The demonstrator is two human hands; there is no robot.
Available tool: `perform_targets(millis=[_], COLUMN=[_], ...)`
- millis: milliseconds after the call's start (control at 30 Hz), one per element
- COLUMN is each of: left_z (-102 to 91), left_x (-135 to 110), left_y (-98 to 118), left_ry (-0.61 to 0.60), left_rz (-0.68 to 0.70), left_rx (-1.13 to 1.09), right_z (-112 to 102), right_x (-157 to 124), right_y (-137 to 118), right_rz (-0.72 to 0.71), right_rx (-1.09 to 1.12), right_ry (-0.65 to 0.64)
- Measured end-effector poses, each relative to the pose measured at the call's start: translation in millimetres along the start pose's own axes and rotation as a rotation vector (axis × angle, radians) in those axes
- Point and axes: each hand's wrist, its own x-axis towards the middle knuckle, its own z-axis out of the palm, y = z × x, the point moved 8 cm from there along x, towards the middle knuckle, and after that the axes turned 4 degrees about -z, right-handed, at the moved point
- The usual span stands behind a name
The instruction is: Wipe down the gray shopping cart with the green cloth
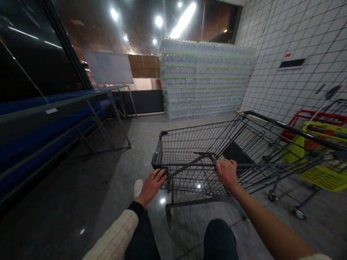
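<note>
Dark grey wire forms the basket of a shopping cart [195, 139], which is positioned directly in front of the wearer on a polished stone floor [81, 187]. Its near rail is gripped by both hands. The left hand [151, 186] is placed palm down at the rail's near corner, with the fingers [162, 172] bent over the bar. That forearm is covered by a cream knit sleeve [116, 231] with a black cuff. The right hand [227, 174] is closed around the rail further along, knuckles upward, and its bare forearm is extended diagonally from the lower right corner. Both arms are reached forward and down. A white shoe [138, 187] is seen just beside the left hand, and dark trouser legs [219, 238] are seen below the rail.

A second cart [322, 178], fitted with a yellow panel and a red basket, is parked close by on the right. Ahead, a shrink-wrapped stack of bottled water [206, 79] is piled against a white tiled wall [298, 36]. On the left, a blue display unit [40, 104] is supported on a metal frame, and a pale board [108, 67] is mounted on a stand. A small white label [51, 111] is attached to the display unit, and an orange tag [287, 55] is fixed to the wall; any writing on them is too small to read.
</note>
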Motion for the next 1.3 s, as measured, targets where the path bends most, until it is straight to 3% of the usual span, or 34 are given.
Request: perform_targets(millis=[100, 300, 433, 567, 733, 867, 1000, 1133, 1300], left_z=[4.2, 38.2, 46.7, 39.1, 20.5, 29.3, 44.7, 32.7, 19.1], left_x=[-17.2, -28.5, -32.3, -26.3, -0.9, 8.4, -7.5, -6.8, 34.8], left_y=[-12.9, 6.0, 3.2, 9.4, 41.7, 50.6, 46.2, 57.3, 94.5], left_ry=[0.025, 0.036, 0.007, -0.049, 0.031, 0.000, -0.091, 0.007, 0.123], left_rz=[-0.097, -0.140, -0.175, -0.174, -0.139, -0.113, -0.071, -0.022, 0.108], left_rx=[0.073, 0.039, 0.025, 0.012, -0.054, -0.102, -0.076, -0.052, -0.124], right_z=[-0.8, -1.5, 0.3, 0.8, -0.9, -0.6, 0.2, -0.1, -1.2], right_x=[0.1, -3.4, -2.3, -0.2, -1.3, -2.3, -1.7, -1.5, -2.4], right_y=[-0.6, 2.5, 2.4, 1.7, 1.6, 3.8, 2.7, 1.9, 1.6], right_rz=[0.000, -0.009, -0.021, -0.004, -0.011, -0.002, -0.004, 0.002, 0.000], right_rx=[0.001, -0.021, -0.044, -0.062, -0.055, -0.058, -0.059, -0.055, -0.045], right_ry=[0.010, 0.007, 0.001, 0.014, 0.030, 0.010, -0.002, 0.008, 0.010])
